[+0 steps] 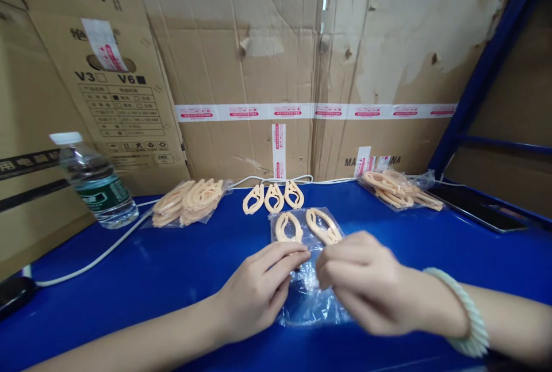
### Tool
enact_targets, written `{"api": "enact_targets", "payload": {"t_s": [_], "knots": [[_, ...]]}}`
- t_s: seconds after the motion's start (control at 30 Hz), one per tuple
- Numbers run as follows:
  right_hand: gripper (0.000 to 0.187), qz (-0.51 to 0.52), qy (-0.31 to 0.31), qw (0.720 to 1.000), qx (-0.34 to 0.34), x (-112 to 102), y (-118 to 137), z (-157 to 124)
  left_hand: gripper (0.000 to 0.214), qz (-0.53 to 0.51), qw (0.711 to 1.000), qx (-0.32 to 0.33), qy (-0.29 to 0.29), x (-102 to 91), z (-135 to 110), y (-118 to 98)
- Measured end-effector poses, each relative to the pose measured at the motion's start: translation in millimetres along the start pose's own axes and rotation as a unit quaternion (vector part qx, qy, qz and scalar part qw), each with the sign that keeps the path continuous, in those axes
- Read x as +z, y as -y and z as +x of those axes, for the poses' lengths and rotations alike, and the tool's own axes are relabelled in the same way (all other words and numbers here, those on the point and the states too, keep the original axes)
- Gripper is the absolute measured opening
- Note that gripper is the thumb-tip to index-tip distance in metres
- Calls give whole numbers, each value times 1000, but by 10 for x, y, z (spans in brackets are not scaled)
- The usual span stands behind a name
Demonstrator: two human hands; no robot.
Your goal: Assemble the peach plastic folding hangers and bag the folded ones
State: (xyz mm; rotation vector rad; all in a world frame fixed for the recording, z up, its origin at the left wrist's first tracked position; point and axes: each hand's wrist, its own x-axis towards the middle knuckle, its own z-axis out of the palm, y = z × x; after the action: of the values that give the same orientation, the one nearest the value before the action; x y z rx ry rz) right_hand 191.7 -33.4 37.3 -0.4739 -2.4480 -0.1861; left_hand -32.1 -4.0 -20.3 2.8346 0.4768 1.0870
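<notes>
Just below the frame's centre, two beige loops (279,227) lie in or on a clear bag (310,310) on our counter (181,263). Our left hand (259,291) and right hand (371,286) curl their fingers close, grip unclear; uneven pulling could tear the bag.

Blue tabletop (181,268), bottle (100,188), beige hangers (273,190), clear bag (313,306), cable (99,258)

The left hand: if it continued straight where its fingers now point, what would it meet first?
Most likely the right hand, just across a narrow gap where the clear plastic bag shows. Depth is unclear, so the left hand might instead pass slightly over or under it.
</notes>
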Motion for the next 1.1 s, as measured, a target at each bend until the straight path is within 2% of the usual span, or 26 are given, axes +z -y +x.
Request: {"api": "enact_targets", "payload": {"t_s": [0.07,0.1,0.13,0.17,0.2,0.3,0.4,0.47,0.6,0.7,0.8,0.9,0.97,1.03,1.1], "knots": [[23,57,-106,992,30,-106,-261,125,45,5,1000,1,10,-8,12,-13],[22,51,-126,988,67,-110,-439,195,45,7,1000,4,14,-14,20,-21],[24,29,-114,988,101,-79,-641,264,44,10,1000,8,16,-20,29,-28],[32,-2,-63,991,117,-14,-857,327,43,12,1000,12,17,-26,38,-35],[41,-33,22,992,121,78,-1074,380,43,12,1000,15,17,-30,45,-41],[55,-45,131,983,116,417,-1627,466,45,9,1000,18,12,-41,60,-53],[63,-61,213,969,107,649,-1916,458,45,12,1000,18,13,-47,59,-61],[61,-81,246,960,109,678,-1980,414,45,16,1000,19,15,-48,54,-63],[42,-140,275,940,145,502,-1965,219,45,17,999,18,25,-44,45,-55],[41,-182,277,926,182,274,-1888,-20,45,14,999,16,27,-41,43,-49],[40,-219,246,921,210,13,-1731,-272,46,5,999,15,28,-48,48,-52],[39,-244,193,922,228,-246,-1470,-449,48,-4,1000,11,28,-57,57,-59],[35,-242,145,936,212,-396,-1227,-501,47,-7,1000,9,25,-58,63,-59],[26,-209,15,967,146,-516,-928,-502,47,-7,1000,9,22,-52,64,-56],[19,-169,-51,976,126,-605,-586,-469,46,-4,1000,10,21,-44,60,-50]]}}
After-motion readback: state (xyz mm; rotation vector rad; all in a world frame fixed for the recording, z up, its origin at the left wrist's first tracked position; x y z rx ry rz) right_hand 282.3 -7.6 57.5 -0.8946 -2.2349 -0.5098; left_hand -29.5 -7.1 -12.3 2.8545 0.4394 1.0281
